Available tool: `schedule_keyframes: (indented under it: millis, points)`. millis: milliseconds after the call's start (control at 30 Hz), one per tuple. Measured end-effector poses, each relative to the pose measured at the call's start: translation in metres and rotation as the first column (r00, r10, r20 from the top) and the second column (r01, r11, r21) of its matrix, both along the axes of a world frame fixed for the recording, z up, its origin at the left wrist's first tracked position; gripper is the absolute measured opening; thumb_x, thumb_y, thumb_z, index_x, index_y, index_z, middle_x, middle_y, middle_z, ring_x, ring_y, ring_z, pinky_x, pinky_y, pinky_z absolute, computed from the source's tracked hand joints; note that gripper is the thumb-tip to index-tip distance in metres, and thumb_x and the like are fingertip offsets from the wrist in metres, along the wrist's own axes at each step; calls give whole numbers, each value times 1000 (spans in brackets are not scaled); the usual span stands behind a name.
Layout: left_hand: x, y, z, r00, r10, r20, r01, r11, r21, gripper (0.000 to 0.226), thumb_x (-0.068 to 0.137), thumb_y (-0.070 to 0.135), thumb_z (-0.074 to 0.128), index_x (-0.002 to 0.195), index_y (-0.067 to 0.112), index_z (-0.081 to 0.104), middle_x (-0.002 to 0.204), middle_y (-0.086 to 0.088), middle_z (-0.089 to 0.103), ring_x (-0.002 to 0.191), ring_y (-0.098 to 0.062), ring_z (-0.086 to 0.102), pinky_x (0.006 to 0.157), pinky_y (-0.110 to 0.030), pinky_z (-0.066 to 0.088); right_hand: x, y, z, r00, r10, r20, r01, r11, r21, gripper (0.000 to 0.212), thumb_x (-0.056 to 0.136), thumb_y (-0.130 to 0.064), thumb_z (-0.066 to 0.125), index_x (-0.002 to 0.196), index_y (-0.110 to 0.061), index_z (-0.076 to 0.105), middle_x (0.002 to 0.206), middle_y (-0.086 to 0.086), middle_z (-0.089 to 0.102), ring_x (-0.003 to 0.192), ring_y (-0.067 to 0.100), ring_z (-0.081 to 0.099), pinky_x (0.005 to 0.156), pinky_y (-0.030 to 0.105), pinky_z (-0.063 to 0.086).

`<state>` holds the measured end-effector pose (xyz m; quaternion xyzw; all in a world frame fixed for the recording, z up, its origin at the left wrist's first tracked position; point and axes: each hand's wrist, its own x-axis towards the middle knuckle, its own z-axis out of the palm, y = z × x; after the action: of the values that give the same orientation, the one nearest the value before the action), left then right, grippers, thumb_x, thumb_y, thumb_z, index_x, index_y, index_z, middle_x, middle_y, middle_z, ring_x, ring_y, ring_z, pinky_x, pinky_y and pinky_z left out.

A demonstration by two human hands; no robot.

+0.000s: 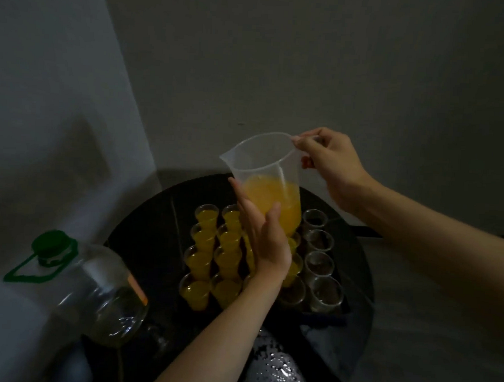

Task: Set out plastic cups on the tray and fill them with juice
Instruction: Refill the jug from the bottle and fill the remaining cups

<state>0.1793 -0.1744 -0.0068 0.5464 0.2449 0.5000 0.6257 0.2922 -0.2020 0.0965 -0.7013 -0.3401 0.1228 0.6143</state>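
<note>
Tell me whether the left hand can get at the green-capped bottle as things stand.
Probably yes: nothing stands between the left hand and the bottle, but that hand now presses against the jug and would have to leave it.

Left hand [264,238] flat — right hand [332,163] raised and curled.

dim, underexposed frame; brightest on wall [45,92] at upper left. glare on wet patch [276,364] bottom centre. soft blur, wide-angle bending at edges.

cups [318,241] packed tight, bottle [94,287] blocks left
</note>
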Motion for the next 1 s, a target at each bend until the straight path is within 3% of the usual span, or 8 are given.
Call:
schedule_keyframes:
  millis: [133,267,367,467,667,867,1000]
  points:
    - [26,-35,-5,992,-113,50,120,977,-178,83,83,68,45,155,54,6,162,15,21,142,-13,32,113,-45,34,23,-43,-2,998,-55,30,56,997,-54,21,95,-26,66,105,-8,67,101,8,68,84,15,64,75,27,56]
    - [44,-58,-14,970,-222,103,243,915,-322,90,78,77,42,157,47,12,166,4,22,149,-21,28,110,-38,30,47,-75,-13,990,-139,27,141,986,-87,18,93,-24,69,102,-8,68,99,10,69,76,12,64,69,24,55]
    - [51,-72,-21,965,-220,140,258,891,-374,116,59,96,55,157,42,26,161,8,34,145,-14,37,119,-44,28,57,-92,-21,983,-179,36,182,977,-113,15,92,-24,70,100,-10,69,94,7,70,71,9,64,68,25,54]
    - [50,-86,-33,973,-187,134,226,889,-399,107,61,94,60,153,46,34,156,11,42,142,-11,41,121,-53,28,56,-108,-24,984,-177,29,180,974,-136,17,94,-23,67,103,-9,69,98,7,69,78,13,64,74,28,56]
    - [29,-116,-45,961,-245,127,276,877,-394,114,56,98,55,155,49,26,162,13,30,147,-10,31,122,-50,23,38,-135,-40,988,-153,-9,149,973,-176,20,96,-21,63,109,-6,66,102,8,68,90,18,65,78,31,55]
    - [5,-138,-53,949,-270,161,313,845,-434,111,52,97,59,150,56,29,158,20,32,139,-2,35,121,-47,24,18,-158,-55,987,-159,-5,154,963,-223,18,96,-24,63,107,-10,67,102,6,69,92,16,68,74,25,54]
    - [-9,-152,-53,933,-295,205,359,791,-496,115,41,100,61,144,59,31,156,21,30,137,-1,35,120,-40,23,9,-169,-61,985,-169,20,168,950,-264,18,94,-29,66,105,-14,68,101,5,71,92,20,70,78,32,58]
